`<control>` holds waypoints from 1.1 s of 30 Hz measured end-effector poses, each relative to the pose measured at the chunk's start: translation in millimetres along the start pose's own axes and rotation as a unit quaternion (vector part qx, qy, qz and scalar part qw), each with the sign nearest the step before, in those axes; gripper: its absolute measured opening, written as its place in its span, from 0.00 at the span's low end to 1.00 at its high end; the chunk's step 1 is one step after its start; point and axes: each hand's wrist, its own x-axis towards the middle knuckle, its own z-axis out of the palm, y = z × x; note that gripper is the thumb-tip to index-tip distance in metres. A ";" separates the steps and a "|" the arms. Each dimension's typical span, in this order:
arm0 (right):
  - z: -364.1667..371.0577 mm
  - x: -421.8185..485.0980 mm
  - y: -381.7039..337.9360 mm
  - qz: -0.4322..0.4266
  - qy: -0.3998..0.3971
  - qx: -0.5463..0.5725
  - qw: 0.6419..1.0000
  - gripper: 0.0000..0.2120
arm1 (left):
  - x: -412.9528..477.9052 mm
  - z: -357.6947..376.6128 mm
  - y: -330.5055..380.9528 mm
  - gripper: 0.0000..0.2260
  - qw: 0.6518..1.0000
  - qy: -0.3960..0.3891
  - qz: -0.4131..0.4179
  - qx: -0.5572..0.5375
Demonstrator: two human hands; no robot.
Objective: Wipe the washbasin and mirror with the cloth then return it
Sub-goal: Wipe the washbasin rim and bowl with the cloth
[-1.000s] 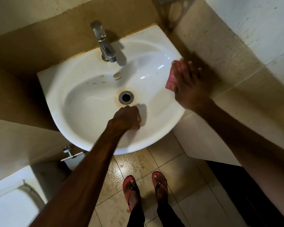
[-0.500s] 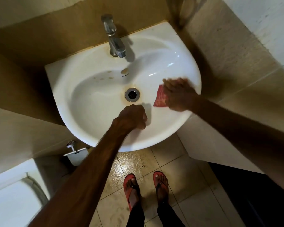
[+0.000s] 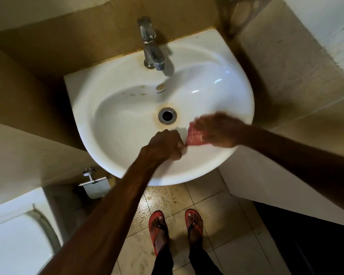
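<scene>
White washbasin [image 3: 111,108] with brownish stains; red checked cloth [image 3: 195,135]; silver tap [image 3: 152,50]; red sandals [image 3: 158,229]

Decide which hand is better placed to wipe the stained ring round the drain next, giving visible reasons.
Right, probably. The right hand has the red cloth under it on the basin wall near the drain; the left hand is a bare fist at the front.
</scene>
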 end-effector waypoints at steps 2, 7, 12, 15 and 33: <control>23.7 8.1 36.9 0.104 0.032 -0.006 0.994 0.27 | 0.3 0.8 -1.1 0.09 1.000 -0.001 -0.003 -0.011; 15.4 31.3 20.4 0.202 0.025 0.094 0.975 0.33 | -6.8 -5.8 2.3 0.13 1.000 0.000 -0.020 -0.012; -6.0 33.7 -48.6 0.003 -0.048 0.149 0.988 0.26 | -17.1 -22.5 6.8 0.12 0.983 0.158 -0.066 0.072; -1.6 34.8 -21.5 -0.018 -0.014 0.106 0.994 0.27 | -15.5 -21.8 1.4 0.13 0.979 0.167 -0.095 0.066; 23.4 82.9 -1.6 0.052 0.100 0.055 0.992 0.25 | -16.2 -13.6 -19.4 0.11 0.953 0.206 -0.217 0.054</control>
